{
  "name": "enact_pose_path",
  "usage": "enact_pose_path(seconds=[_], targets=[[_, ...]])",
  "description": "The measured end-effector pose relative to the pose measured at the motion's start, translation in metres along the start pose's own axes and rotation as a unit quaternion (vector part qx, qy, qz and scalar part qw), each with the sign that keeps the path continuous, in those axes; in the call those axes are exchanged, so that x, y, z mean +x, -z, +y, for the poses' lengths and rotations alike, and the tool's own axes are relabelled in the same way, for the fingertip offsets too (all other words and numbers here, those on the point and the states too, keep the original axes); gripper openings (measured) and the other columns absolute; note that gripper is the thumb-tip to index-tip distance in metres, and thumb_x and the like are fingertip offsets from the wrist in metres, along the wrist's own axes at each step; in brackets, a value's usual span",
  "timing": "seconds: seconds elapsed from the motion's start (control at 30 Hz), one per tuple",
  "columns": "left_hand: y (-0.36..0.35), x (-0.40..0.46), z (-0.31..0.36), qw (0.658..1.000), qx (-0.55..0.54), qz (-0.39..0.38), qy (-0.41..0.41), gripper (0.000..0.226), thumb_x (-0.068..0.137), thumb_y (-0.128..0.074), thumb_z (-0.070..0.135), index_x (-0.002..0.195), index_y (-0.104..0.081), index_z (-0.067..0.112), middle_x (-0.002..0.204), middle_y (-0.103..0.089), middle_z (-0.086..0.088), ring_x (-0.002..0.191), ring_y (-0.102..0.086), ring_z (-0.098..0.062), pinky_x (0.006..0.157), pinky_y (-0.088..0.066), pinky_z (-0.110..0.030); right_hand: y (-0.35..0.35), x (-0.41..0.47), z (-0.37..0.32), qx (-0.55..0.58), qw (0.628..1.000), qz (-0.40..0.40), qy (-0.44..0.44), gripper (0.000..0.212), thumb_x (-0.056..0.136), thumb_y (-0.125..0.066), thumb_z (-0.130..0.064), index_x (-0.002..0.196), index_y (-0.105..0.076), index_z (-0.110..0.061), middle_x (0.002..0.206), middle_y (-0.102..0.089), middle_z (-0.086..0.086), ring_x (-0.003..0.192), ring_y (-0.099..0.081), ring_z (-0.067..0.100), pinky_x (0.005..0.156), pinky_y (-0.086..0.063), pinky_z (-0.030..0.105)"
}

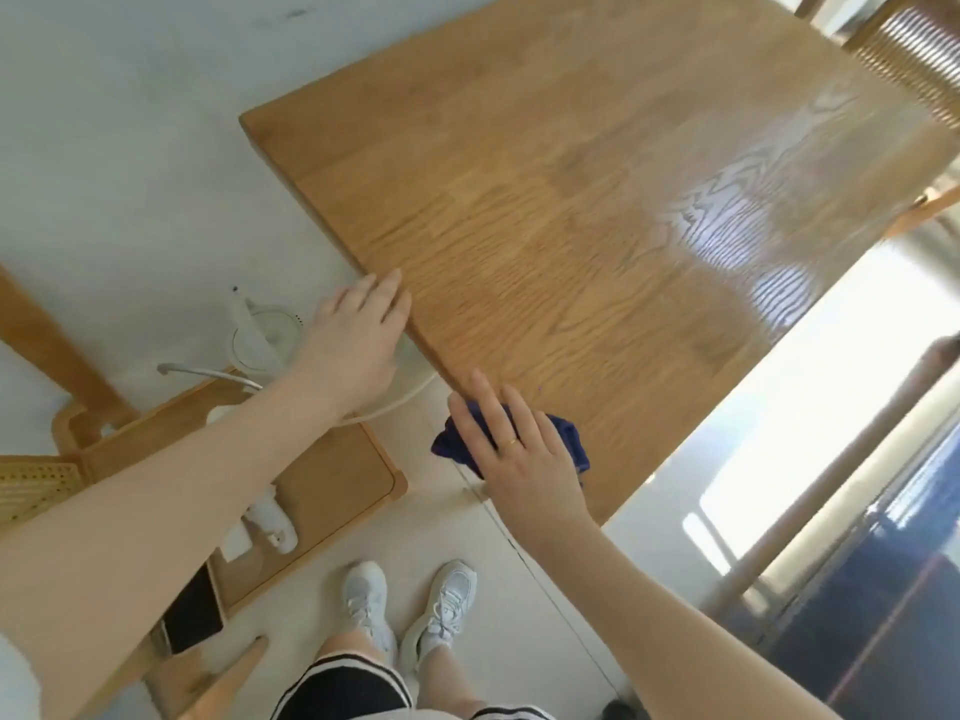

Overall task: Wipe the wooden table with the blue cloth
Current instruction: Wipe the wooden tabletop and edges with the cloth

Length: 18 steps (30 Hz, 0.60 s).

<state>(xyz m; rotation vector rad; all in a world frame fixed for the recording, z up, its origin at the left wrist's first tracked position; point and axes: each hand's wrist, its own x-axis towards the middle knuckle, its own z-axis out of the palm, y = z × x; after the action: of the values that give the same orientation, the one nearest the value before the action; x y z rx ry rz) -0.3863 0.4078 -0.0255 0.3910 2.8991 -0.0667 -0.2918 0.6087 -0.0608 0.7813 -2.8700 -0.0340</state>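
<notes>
Hands work at the near edge of the wooden table (571, 200), which runs diagonally from the near right to the far left of the view. Your right hand (519, 454) lies flat on the blue cloth (571, 439), fingers spread apart and extended, palm pressing down; it does not clamp the cloth. A ring (511, 442) sits on one finger of this hand. The blue cloth is bunched under the palm at the near corner region of the tabletop, with one part showing left of the hand, overhanging the table edge, and another part showing right of it, on the wood.

Your left hand (358, 340) rests at the table's near-left edge, fingers loosely extended and close together, fingertips touching the edge. It holds nothing.

Bright window reflections cover the far right part of the tabletop. Left of the table, a low wooden bench or tray (332, 485) stands on the pale floor (130, 148). A white kettle-like appliance (265, 335) with a white cord (395, 402) is partly hidden behind your left forearm. A dark phone (192, 615) lies at the near end of that wooden surface. Your feet in white sneakers (447, 605) stand on the floor near the table corner. A slatted chair back (914, 54) is visible at the far right.
</notes>
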Motion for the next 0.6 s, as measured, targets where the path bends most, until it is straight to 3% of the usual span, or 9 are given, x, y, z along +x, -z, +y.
enact_pose_path(seconds=[0.1,0.17,0.23,0.33,0.4,0.47,0.53,0.6], targets=[[0.001,-0.007,0.010,0.997,0.001,-0.029,-0.073,0.066,0.092,-0.042,0.017,0.150,-0.010,0.016,0.158,0.005,-0.009,0.145,-0.004,-0.026,0.115,-0.009,-0.041,0.007,-0.059,0.009,0.011,0.997,0.016,-0.071,0.051,0.084,-0.029,-0.005,0.134,-0.035,-0.009,0.143,-0.029,0.010,0.121,-0.039,0.028,0.095,-0.040,0.036],[0.006,-0.012,0.025,0.993,-0.013,-0.053,-0.108,0.065,0.095,-0.040,0.018,0.150,-0.006,0.018,0.158,0.008,-0.008,0.145,-0.003,-0.023,0.116,-0.009,-0.038,0.008,-0.082,0.014,0.048,0.993,0.019,-0.102,0.051,0.076,-0.051,-0.007,0.125,-0.041,-0.012,0.137,-0.034,0.013,0.117,-0.041,0.030,0.087,-0.049,0.039],[0.006,-0.018,0.038,0.986,-0.038,-0.049,-0.152,0.061,0.095,-0.041,0.018,0.150,-0.013,0.015,0.158,0.004,-0.008,0.145,-0.008,-0.023,0.115,-0.013,-0.037,0.004,-0.092,0.017,0.096,0.989,0.003,-0.111,0.059,0.062,-0.071,-0.005,0.113,-0.045,-0.016,0.131,-0.037,0.015,0.113,-0.042,0.033,0.080,-0.051,0.042],[0.004,-0.026,0.049,0.975,-0.084,-0.033,-0.201,0.058,0.091,-0.049,0.014,0.145,-0.030,0.011,0.157,-0.010,-0.010,0.142,-0.019,-0.025,0.111,-0.024,-0.039,0.003,-0.089,0.013,0.138,0.974,0.018,-0.177,0.039,0.075,-0.063,-0.016,0.110,-0.047,-0.025,0.131,-0.042,0.006,0.118,-0.044,0.026,0.089,-0.048,0.041],[0.002,-0.030,0.049,0.970,-0.082,-0.024,-0.227,0.058,0.090,-0.051,0.014,0.144,-0.033,0.011,0.156,-0.014,-0.011,0.141,-0.022,-0.025,0.111,-0.026,-0.039,0.009,-0.087,-0.001,0.191,0.939,0.036,-0.282,0.033,0.083,-0.056,-0.021,0.109,-0.051,-0.042,0.121,-0.051,-0.013,0.111,-0.048,0.001,0.093,-0.044,0.028],[-0.001,-0.036,0.049,0.965,-0.082,0.007,-0.249,0.056,0.085,-0.057,0.011,0.139,-0.042,0.007,0.152,-0.027,-0.016,0.137,-0.033,-0.030,0.107,-0.033,-0.042,0.013,-0.088,-0.006,0.269,0.885,0.093,-0.369,0.038,0.082,-0.057,-0.002,0.107,-0.053,-0.030,0.116,-0.048,-0.013,0.097,-0.047,-0.009,0.083,-0.042,0.014],[-0.002,-0.038,0.050,0.960,-0.077,0.002,-0.270,0.055,0.080,-0.061,0.009,0.134,-0.048,0.005,0.147,-0.035,-0.018,0.131,-0.041,-0.033,0.102,-0.039,-0.044,0.010,-0.085,0.002,0.310,0.794,0.216,-0.476,0.030,0.082,-0.056,0.002,0.101,-0.047,-0.019,0.115,-0.048,0.008,0.095,-0.049,0.009,0.076,-0.049,0.027],[-0.002,-0.033,0.055,0.954,-0.052,0.005,-0.294,0.053,0.076,-0.063,0.009,0.127,-0.054,0.000,0.140,-0.045,-0.021,0.123,-0.050,-0.035,0.096,-0.044,-0.045,0.009,-0.074,0.015,0.340,0.689,0.248,-0.590,0.013,0.089,-0.052,-0.015,0.095,-0.045,-0.024,0.105,-0.052,0.011,0.093,-0.054,0.025,0.070,-0.050,0.041]])
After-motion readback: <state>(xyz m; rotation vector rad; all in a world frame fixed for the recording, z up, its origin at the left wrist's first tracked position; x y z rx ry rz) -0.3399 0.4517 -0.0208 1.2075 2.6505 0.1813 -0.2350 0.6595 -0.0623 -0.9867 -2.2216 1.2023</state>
